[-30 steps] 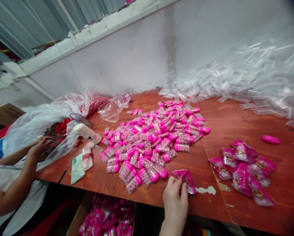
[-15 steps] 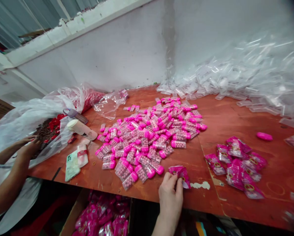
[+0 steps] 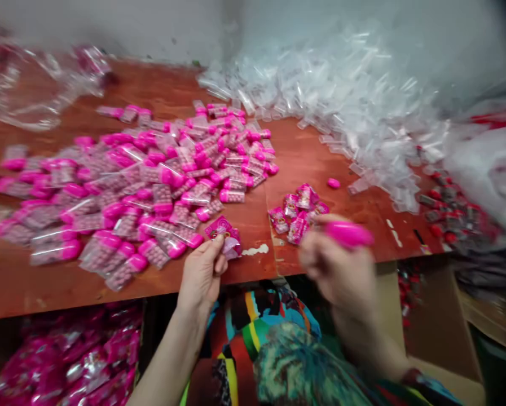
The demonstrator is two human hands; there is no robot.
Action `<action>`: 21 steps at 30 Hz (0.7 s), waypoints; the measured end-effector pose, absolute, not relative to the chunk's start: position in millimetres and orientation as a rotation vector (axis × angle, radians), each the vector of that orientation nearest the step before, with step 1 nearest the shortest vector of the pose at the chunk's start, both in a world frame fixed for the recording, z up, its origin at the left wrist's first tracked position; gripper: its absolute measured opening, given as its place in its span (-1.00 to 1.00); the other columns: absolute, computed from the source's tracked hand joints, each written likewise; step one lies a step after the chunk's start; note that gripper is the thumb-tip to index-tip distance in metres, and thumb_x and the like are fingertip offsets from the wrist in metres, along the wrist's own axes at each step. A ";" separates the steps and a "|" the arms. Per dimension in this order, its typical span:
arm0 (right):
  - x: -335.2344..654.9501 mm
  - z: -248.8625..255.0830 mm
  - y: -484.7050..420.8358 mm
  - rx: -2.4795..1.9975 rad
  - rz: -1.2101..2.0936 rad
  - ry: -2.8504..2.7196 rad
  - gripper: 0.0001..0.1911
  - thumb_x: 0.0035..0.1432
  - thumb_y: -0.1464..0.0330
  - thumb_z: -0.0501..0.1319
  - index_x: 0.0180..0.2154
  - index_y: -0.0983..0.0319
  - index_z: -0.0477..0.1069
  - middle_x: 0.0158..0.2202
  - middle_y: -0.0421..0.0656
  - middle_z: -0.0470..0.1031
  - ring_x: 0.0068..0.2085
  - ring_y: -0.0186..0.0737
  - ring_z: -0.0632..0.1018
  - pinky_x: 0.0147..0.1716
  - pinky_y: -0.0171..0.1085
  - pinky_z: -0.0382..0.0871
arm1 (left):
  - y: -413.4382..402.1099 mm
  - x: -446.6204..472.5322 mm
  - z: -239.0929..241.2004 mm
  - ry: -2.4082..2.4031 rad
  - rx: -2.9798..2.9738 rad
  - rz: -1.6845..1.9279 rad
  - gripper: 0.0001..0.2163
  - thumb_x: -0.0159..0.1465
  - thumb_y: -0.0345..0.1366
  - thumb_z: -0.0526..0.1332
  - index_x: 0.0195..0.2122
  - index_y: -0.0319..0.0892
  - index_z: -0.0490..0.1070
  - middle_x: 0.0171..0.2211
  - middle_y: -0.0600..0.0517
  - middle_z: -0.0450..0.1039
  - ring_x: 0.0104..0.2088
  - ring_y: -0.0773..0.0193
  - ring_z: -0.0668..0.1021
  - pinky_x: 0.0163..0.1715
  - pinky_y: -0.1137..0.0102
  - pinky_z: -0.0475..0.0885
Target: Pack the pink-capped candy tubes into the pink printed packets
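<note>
My left hand (image 3: 199,273) pinches a small pink printed packet (image 3: 226,230) near the table's front edge. My right hand (image 3: 341,276), smeared by motion, is curled around a glossy pink oval piece (image 3: 349,233) that looks like a cap. Just behind it lies a small heap of similar pink packets (image 3: 298,210), partly covered by the hand. Left of my left hand spreads a large pile of clear tubes with pink caps (image 3: 159,197), filled with small pink balls. Another pink oval piece (image 3: 333,183) lies by itself on the red-brown table (image 3: 306,160).
Empty clear tubes (image 3: 320,84) are heaped against the back wall. Red and dark pieces (image 3: 456,208) lie at the right, beside a white bag (image 3: 489,163). Below the table stand a carton (image 3: 441,321) and a stock of pink packets (image 3: 75,361).
The view has swung right and closer. My right hand has come into view with the pink oval piece. My left hand stays on the packet, whose near end is now raised.
</note>
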State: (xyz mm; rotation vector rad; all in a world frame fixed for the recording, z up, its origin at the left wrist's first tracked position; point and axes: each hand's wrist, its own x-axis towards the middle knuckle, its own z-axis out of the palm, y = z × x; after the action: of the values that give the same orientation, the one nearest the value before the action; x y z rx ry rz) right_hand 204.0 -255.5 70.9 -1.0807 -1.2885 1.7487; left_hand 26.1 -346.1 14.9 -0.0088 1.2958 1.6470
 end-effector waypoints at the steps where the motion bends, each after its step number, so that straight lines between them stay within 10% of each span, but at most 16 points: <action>1: 202.6 62.3 -257.2 -1.097 1.776 -1.270 -0.60 0.31 0.06 0.44 -0.03 0.20 0.48 -0.39 -0.28 0.49 -0.54 -0.36 0.43 -0.61 -0.39 0.33 | -343.3 27.8 14.3 1.268 -0.020 1.646 -0.55 -0.11 -0.08 0.70 -0.50 -0.23 0.50 -0.63 0.21 0.24 -0.67 0.56 0.12 -0.65 0.50 0.02; 10: 157.3 1.9 -257.5 -1.078 2.066 -1.179 -0.42 0.02 0.11 0.56 -0.05 0.17 0.37 -0.48 -0.41 0.39 -0.63 -0.47 0.26 -0.67 -0.41 0.09 | -339.2 49.7 10.2 1.248 0.008 1.539 -0.58 -0.09 -0.09 0.68 -0.50 -0.28 0.56 -0.74 0.20 0.19 -0.70 0.53 0.17 -0.66 0.52 0.09; 21: 161.6 -5.6 -258.0 -0.931 1.917 -1.418 -0.55 0.11 0.17 0.50 -0.06 0.13 0.41 -0.34 -0.29 0.50 -0.31 -0.24 0.57 -0.23 -0.23 0.54 | -344.6 44.6 14.6 1.347 0.068 1.558 -0.57 -0.08 -0.03 0.66 -0.53 -0.24 0.52 -0.73 0.20 0.20 -0.72 0.52 0.18 -0.67 0.54 0.06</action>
State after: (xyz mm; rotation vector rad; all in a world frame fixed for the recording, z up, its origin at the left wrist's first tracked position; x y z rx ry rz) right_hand 161.6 -258.0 -5.6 -0.9314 -1.4177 1.9175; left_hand 44.6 -344.6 14.6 0.0679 1.3465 1.5577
